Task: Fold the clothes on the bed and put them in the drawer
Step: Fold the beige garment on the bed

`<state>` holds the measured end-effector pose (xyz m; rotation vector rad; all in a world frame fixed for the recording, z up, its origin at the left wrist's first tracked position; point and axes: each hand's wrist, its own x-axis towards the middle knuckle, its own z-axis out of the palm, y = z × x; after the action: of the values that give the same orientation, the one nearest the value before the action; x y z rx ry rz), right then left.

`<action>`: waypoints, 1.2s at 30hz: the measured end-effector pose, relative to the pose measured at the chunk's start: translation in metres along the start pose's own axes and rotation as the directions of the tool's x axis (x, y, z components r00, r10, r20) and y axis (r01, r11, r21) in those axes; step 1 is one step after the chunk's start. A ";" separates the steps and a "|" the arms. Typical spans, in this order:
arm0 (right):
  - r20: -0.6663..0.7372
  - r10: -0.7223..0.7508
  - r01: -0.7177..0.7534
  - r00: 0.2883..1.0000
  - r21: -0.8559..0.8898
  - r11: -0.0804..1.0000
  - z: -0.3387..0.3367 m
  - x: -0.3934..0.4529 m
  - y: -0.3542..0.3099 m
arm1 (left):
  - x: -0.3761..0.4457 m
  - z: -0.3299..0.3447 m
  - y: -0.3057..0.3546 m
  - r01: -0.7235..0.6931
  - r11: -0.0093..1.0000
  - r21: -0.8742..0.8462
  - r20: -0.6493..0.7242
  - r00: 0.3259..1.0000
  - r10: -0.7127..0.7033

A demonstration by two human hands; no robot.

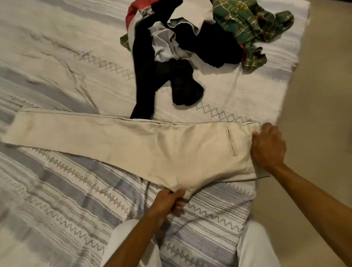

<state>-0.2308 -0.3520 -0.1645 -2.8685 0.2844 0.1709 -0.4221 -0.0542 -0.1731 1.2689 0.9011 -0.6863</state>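
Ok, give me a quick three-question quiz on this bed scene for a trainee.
1. True or false: the trousers lie flat with legs stacked.
2. Which hand grips the crotch corner? A) left hand B) right hand
3. Fill in: the unfolded pile holds a green ____ shirt.

Key: 1 true; 2 A; 3 plaid.

The clothes pile (194, 31) is cut off by the top edge. The trousers' (151, 148) waistband is hidden under the right hand (268, 148); the hem beyond is blurred.
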 end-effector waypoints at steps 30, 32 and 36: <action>0.459 -0.774 0.685 0.437 0.388 0.617 0.195 -0.014 -0.645 | 0.084 -0.505 0.150 -0.595 0.526 -0.608 -0.663 0.745 0.077; 0.465 -0.761 0.655 0.453 0.405 0.637 0.204 -0.019 -0.674 | 0.089 -0.532 0.154 -0.587 0.550 -0.594 -0.668 0.741 0.069; 0.458 -0.744 0.524 0.487 0.528 0.668 0.216 -0.030 -0.733 | 0.105 -0.577 0.164 -0.595 0.649 -0.474 -0.774 0.633 0.014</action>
<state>-0.1281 0.4050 -0.1937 -2.1824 -0.8398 0.8490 -0.3373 0.5477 -0.2138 0.9151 1.3424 0.5431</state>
